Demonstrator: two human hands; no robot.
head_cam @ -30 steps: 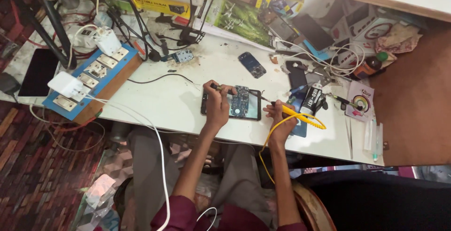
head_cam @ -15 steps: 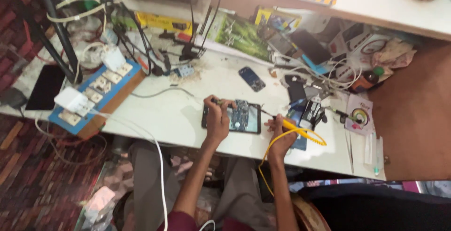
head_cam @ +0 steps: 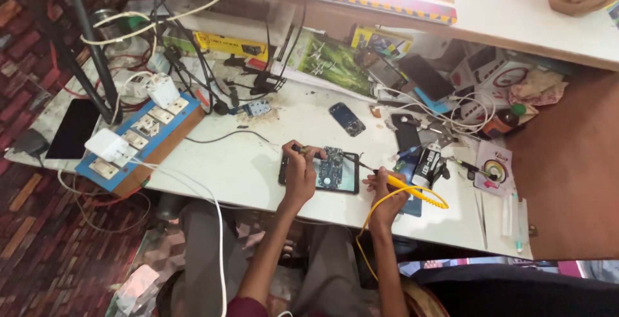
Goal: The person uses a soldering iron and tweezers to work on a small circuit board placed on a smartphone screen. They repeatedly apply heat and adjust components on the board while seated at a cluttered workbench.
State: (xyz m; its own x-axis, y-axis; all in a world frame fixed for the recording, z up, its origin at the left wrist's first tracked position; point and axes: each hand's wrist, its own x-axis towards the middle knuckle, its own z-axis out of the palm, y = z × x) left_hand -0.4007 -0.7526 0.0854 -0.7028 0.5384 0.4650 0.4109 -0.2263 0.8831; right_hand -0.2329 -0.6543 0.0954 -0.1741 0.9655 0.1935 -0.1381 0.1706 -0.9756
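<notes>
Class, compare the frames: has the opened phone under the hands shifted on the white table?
No. The opened phone remains just below the small dark phone; only the camera moved.

We look down on a cluttered white tabletop (head_cam: 251, 175), where our left hand (head_cam: 300, 174) lies on an opened phone (head_cam: 334, 171) with its circuit board showing, its fingers (head_cam: 308, 152) pinching a small tool at the phone's upper edge. Our right hand (head_cam: 385, 188) grips a yellow-handled soldering iron (head_cam: 401, 182) whose tip points at the phone's right edge, its yellow cord looping down over the front of the tabletop. A blue switchboard (head_cam: 138, 144) with white plugs sits far left beside a dark tablet (head_cam: 72, 129), and a small dark phone (head_cam: 347, 118) lies just beyond the opened one.
</notes>
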